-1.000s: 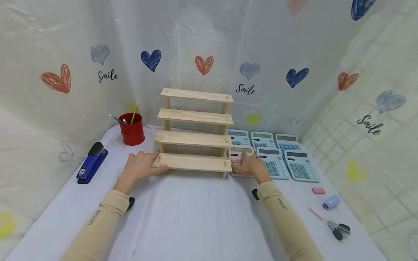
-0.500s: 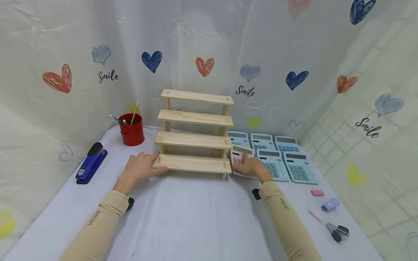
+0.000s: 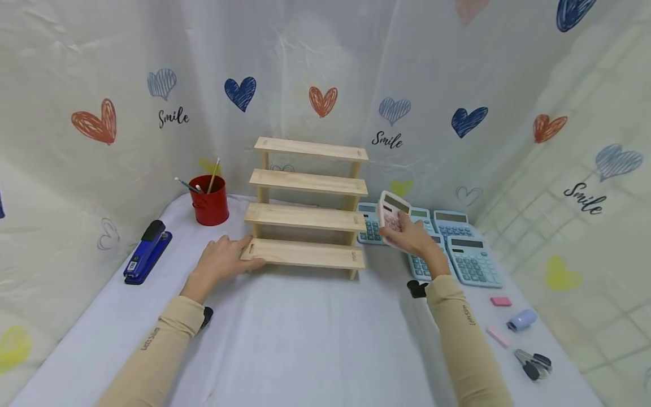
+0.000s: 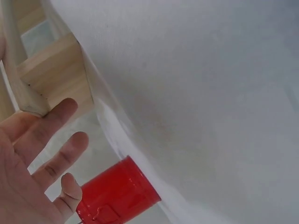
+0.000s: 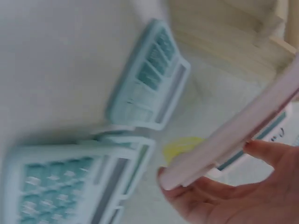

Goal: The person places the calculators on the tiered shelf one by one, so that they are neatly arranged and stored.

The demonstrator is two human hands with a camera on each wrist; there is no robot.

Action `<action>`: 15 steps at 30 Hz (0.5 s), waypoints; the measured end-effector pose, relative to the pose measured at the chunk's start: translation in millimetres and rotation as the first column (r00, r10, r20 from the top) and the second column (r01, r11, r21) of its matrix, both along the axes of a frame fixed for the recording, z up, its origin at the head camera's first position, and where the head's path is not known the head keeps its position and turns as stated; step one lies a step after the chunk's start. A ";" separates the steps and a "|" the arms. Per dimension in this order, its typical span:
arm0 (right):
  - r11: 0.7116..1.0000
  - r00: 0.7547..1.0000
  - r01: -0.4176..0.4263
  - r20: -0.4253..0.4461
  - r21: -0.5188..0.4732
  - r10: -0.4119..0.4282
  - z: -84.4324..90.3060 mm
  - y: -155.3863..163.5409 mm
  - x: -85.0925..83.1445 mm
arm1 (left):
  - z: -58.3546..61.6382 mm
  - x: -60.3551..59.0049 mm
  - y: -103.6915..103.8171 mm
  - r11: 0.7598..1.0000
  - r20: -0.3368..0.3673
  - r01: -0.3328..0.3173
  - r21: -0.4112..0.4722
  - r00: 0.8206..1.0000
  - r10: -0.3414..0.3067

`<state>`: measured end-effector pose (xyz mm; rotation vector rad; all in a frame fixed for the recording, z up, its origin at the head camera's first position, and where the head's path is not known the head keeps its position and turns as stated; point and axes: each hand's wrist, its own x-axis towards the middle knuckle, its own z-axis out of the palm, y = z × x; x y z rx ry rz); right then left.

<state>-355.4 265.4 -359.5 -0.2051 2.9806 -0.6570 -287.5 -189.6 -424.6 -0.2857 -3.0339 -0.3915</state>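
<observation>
The right hand [image 3: 413,237] grips a pink calculator [image 3: 390,215], lifted off the table [image 3: 305,333] and tilted just right of the rack [image 3: 307,209] (the blue calculators [image 3: 470,260] lie below). The left hand [image 3: 221,260] rests with straight fingers on the lowest shelf's left end, steadying it. The step looks like carrying; next likely calls for setting it level on a shelf.
</observation>
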 end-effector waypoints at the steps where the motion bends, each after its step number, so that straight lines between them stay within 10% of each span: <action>1: 1.000 0.999 0.006 -0.033 -0.010 -0.007 5.9 -2.0 -3.9 | 1.0 -0.4 -1.4 1.000 0.001 -0.002 0.001 1.000 0.002; 15: 0.999 0.962 0.002 -0.273 0.037 0.008 86.3 -66.6 -50.1 | -0.4 0.5 -1.5 1.000 -0.003 -0.019 0.001 1.000 0.019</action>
